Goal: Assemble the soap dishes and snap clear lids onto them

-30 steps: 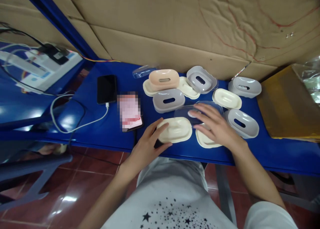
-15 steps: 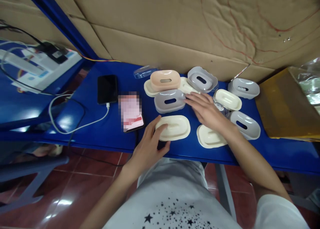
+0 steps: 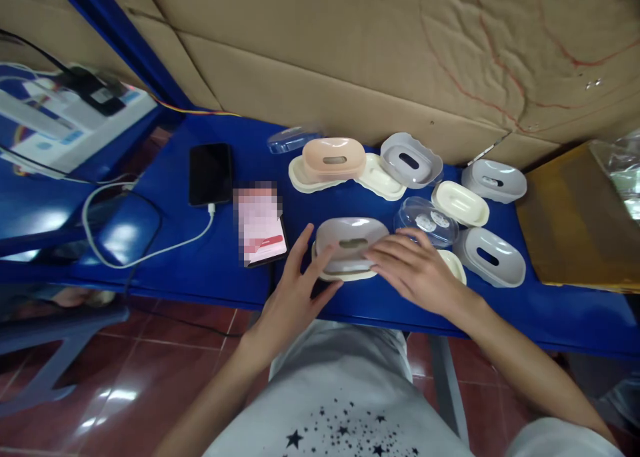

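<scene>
Mid-frame, my right hand pinches the grey dish; whether left hand grips, can't tell. Seems light, stiff: hold ends.

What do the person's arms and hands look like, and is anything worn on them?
The left hand and right hand have no gloves, and I can't make out any rings or watches. Both forearms are uncovered. A short white sleeve shows on the right; none shows on the left. The white shirt has dark stars in different sizes.
</scene>
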{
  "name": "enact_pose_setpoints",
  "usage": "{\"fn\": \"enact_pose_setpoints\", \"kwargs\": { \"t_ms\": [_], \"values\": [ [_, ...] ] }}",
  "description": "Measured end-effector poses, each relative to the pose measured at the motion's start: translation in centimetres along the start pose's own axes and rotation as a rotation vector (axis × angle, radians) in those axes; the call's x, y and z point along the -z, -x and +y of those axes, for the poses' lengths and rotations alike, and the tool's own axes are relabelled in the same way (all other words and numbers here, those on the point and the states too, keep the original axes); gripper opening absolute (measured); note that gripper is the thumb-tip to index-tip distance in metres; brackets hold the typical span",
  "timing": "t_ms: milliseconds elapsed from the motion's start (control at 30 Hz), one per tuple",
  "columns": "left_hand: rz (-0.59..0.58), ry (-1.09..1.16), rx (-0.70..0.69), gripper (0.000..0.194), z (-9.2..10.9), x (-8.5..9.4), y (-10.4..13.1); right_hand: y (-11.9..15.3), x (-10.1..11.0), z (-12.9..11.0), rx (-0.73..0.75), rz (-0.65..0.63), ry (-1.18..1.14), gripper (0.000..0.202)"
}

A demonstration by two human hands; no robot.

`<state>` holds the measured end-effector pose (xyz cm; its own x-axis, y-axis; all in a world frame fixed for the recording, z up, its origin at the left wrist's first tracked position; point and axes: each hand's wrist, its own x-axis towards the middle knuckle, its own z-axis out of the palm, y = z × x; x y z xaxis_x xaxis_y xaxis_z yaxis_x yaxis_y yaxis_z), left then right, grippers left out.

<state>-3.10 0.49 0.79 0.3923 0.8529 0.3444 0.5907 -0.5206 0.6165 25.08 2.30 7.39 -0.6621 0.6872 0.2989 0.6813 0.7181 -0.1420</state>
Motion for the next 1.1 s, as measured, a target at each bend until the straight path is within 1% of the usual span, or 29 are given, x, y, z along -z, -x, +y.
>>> {"fn": "enact_pose_setpoints", "kwargs": {
  "t_ms": [67, 100, 233, 300, 333, 400, 433, 500, 533, 600, 633, 700, 767, 833, 867, 933, 967, 1000, 1033, 1100],
  "values": [
    [-0.047, -0.039, -0.054, 0.078, 0.0, 0.2, -0.2, 1.0, -0.7, -1.0, 0.021, -0.058, 0.024, 0.039],
    [-0.051, -0.054, -0.079, 0.076, 0.0, 0.2, -0.3, 1.3, -1.2, -1.4, 0.027, -0.088, 0.032, 0.042],
    [-0.025, -0.098, -0.121, 0.071, 0.1, -0.1, -0.3, 2.0, -3.1, -2.4, 0.037, -0.138, 0.038, 0.052],
    [-0.023, -0.120, -0.133, 0.067, 0.1, -0.3, -0.2, 2.2, -3.2, -2.4, 0.036, -0.142, 0.008, 0.056],
    [-0.021, -0.129, -0.133, 0.066, 0.1, -0.4, -0.2, 2.3, -2.9, -2.2, 0.027, -0.135, -0.014, 0.058],
    [-0.018, -0.157, -0.112, 0.065, 0.1, -0.4, -0.3, 2.7, -1.7, -0.9, -0.023, -0.089, -0.035, 0.058],
    [-0.014, -0.178, -0.103, 0.065, 0.0, -0.3, -0.5, 3.1, -0.9, 0.1, -0.072, -0.058, -0.024, 0.057],
    [0.007, -0.236, -0.112, 0.066, 0.0, 0.2, -1.3, 4.1, 0.8, 2.8, -0.214, -0.013, 0.026, 0.058],
    [0.019, -0.264, -0.136, 0.065, 0.2, 0.5, -1.8, 4.6, 1.6, 4.3, -0.294, -0.010, 0.046, 0.062],
    [0.024, -0.293, -0.215, 0.064, 1.0, 0.8, -2.9, 5.6, 2.8, 7.3, -0.414, -0.043, 0.034, 0.073],
    [0.006, -0.290, -0.269, 0.063, 1.7, 0.8, -3.3, 5.9, 3.3, 8.6, -0.441, -0.063, -0.002, 0.075],
    [-0.082, -0.261, -0.408, 0.055, 3.7, 0.0, -3.8, 6.3, 3.8, 10.4, -0.451, -0.069, -0.095, 0.069],
    [-0.209, -0.234, -0.560, 0.047, 5.8, -1.7, -3.9, 6.3, 3.9, 11.2, -0.451, -0.009, -0.164, 0.056],
    [-0.302, -0.215, -0.654, 0.050, 7.4, -3.8, -3.6, 6.3, 3.8, 11.2, -0.463, 0.110, -0.150, 0.046],
    [-0.331, -0.226, -0.671, 0.053, 7.9, -4.8, -3.5, 6.3, 3.7, 11.0, -0.463, 0.176, -0.110, 0.043],
    [-0.347, -0.245, -0.663, 0.049, 8.3, -6.0, -3.3, 6.4, 3.2, 10.4, -0.445, 0.304, 0.024, 0.036],
    [-0.344, -0.251, -0.643, 0.043, 8.1, -6.2, -3.2, 6.5, 3.0, 10.1, -0.429, 0.348, 0.098, 0.032],
    [-0.335, -0.249, -0.619, 0.035, 7.8, -6.0, -3.1, 6.5, 2.7, 9.7, -0.405, 0.363, 0.155, 0.029],
    [-0.319, -0.241, -0.589, 0.026, 7.4, -5.7, -3.0, 6.4, 2.3, 9.4, -0.373, 0.341, 0.184, 0.029],
    [-0.274, -0.220, -0.534, 0.014, 6.4, -4.6, -2.6, 6.2, 1.6, 8.8, -0.292, 0.215, 0.151, 0.039]
  ]
}}
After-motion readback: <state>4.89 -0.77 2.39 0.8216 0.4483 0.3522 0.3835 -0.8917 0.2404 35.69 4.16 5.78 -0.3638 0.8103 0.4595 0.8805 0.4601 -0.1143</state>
